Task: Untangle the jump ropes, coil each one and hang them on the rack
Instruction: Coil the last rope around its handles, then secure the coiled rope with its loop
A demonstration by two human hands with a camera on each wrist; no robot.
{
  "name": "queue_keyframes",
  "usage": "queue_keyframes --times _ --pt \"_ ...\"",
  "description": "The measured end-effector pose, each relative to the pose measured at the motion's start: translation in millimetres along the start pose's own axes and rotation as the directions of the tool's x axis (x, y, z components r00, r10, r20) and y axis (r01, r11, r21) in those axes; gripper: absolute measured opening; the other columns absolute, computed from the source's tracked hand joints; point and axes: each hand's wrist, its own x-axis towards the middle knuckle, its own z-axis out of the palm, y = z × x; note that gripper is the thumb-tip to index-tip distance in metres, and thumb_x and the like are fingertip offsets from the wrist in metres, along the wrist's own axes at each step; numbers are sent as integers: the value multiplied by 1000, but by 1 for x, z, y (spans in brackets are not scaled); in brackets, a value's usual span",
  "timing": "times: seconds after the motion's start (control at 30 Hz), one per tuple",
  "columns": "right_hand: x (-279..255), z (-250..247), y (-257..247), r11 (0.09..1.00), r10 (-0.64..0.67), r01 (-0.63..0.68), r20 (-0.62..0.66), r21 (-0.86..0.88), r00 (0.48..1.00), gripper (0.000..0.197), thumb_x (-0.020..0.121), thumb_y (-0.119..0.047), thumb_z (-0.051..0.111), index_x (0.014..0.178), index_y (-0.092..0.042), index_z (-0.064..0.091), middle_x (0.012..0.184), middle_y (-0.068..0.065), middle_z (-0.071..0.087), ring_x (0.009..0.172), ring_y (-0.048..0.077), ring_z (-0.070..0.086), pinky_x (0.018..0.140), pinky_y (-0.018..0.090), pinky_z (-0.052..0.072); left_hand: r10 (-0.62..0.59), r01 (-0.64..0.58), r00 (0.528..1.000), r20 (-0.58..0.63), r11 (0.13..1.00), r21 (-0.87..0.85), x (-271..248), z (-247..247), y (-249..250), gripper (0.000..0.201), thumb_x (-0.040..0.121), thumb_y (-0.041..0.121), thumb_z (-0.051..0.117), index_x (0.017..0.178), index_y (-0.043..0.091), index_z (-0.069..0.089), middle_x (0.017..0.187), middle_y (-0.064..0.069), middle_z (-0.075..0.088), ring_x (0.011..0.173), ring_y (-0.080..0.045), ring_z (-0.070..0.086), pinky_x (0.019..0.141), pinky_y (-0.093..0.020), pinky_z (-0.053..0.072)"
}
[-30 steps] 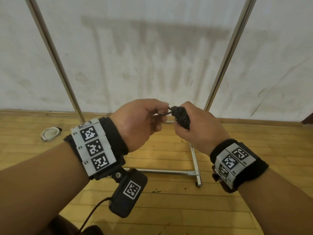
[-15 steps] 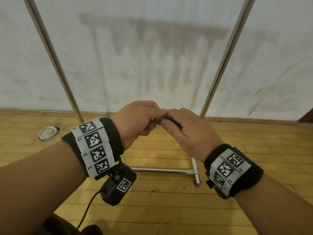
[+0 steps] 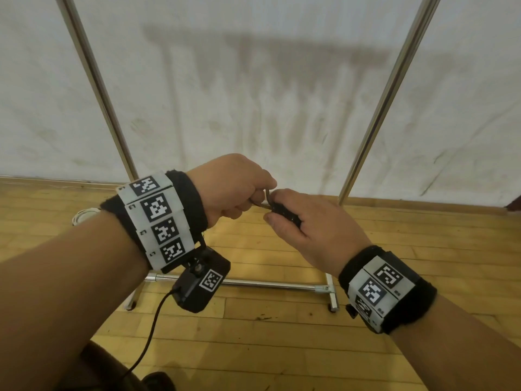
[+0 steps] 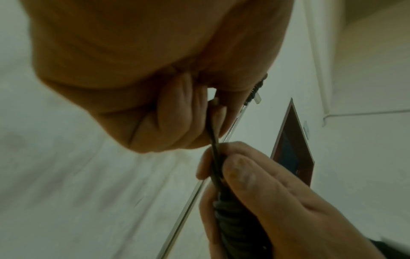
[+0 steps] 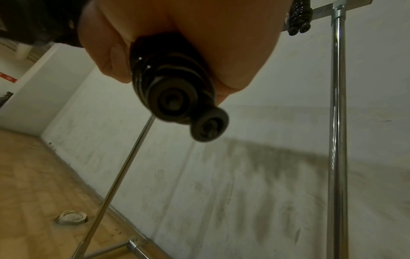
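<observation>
A black jump rope is wound into a tight bundle round its two handles. My right hand grips the bundle from above, at chest height in front of the rack. My left hand pinches the loose rope end just left of the bundle. In the left wrist view the rope end runs from my curled left fingers down into the coil. The right wrist view shows the two handle butts sticking out below my palm. Another coiled black rope hangs on the rack's top bar.
The metal rack stands against a white wall, with its left upright, right upright and a base bar on the wooden floor. A white ring-shaped object lies on the floor at the left.
My right hand has turned palm-down over the bundle, which stood upright in it before. My hands closed together, then parted slightly, leaving a short stretch of rope between them.
</observation>
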Motion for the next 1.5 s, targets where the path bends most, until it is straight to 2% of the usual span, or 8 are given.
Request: queue_keyframes --times 0.27,0.5,0.67,0.93,1.03,1.2,1.33,1.5 --pt "-1 -6 2 1000 -24 24 -25 3 999 33 97 -68 34 118 -44 45 82 -23 53 75 -4 52 61 21 40 -7 3 997 72 999 51 9 -18 7 65 104 21 63 40 24 57 54 4 46 40 -8 29 34 -19 25" --pt "-7 -8 7 976 110 -88 -100 198 989 27 96 -63 40 109 -41 49 71 -7 60 62 9 60 54 35 54 136 -56 969 208 934 -352 7 -14 -9 14 88 24 71 78 17 78 89 -4 70 70 -13 56 55 -22 44" --pt "2 -24 -7 715 339 -196 -87 671 937 15 104 -37 49 100 -34 63 85 4 70 66 17 71 62 42 61 285 -247 956 65 906 -345 6 -4 -11 30 87 24 65 109 19 84 124 2 75 102 -17 59 77 -32 43" --pt "19 -28 -49 162 368 -306 231 938 901 36 104 -32 48 115 -5 69 102 19 77 86 33 75 78 44 63 478 -497 866 -145 852 -162 -12 -3 1 20 89 22 73 105 22 85 112 -11 80 111 -37 72 105 -52 54" --pt "29 -35 -60 347 376 -306 168 886 911 30 103 -32 50 111 -14 72 100 6 79 97 24 75 99 50 56 491 -518 840 -231 852 -71 -25 -15 13 14 90 12 75 95 21 85 102 -3 82 102 -25 77 104 -50 57" --pt "50 -57 -90 721 296 -142 -116 679 948 14 99 -35 56 107 -36 67 94 -26 71 87 -7 67 75 25 52 520 -500 793 -318 853 150 -46 -54 42 27 92 5 77 85 31 81 93 0 82 94 -24 79 97 -50 60" --pt "79 -83 -125 787 221 -33 -231 616 948 13 97 -44 60 101 -35 68 94 -18 73 86 -2 67 79 30 56 579 -513 741 -340 815 271 -66 -92 80 25 89 7 81 81 29 72 84 -4 80 82 -29 79 87 -58 63" --pt "130 -129 -168 875 108 67 -330 479 938 22 100 -35 59 91 -18 70 87 6 73 82 25 68 78 53 58 646 -538 676 -354 761 362 -92 -146 130 24 85 8 85 93 22 67 81 -1 79 70 -17 73 79 -46 64"
